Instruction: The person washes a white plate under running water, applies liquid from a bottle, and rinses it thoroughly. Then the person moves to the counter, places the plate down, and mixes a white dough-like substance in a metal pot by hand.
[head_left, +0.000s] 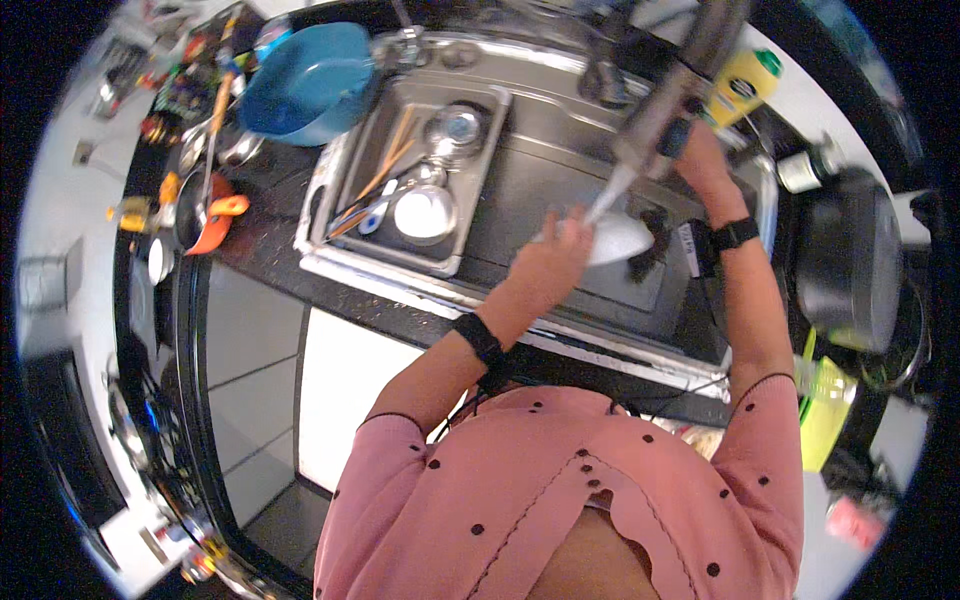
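Note:
A white dish (616, 241), perhaps a bowl or plate, is held low over the stainless steel sink (525, 184) by my left hand (551, 255). From the metal faucet (652, 112), a pale stream of water (611, 193) falls toward the dish. My right hand (701, 150) is up against the faucet, beside a dark part of it (675, 136); its fingers are mostly hidden and blurred. Just right of the dish, a dark scourer-like clump (649, 244) lies in the sink.
A metal tray (480, 187) at the sink's left holds a white bowl (424, 213), metalware and wooden utensils. Behind it stands a blue plastic basin (307, 86). A yellow bottle (742, 86) and a dark pot (847, 255) are at right; an orange-handled pan (210, 221) is left.

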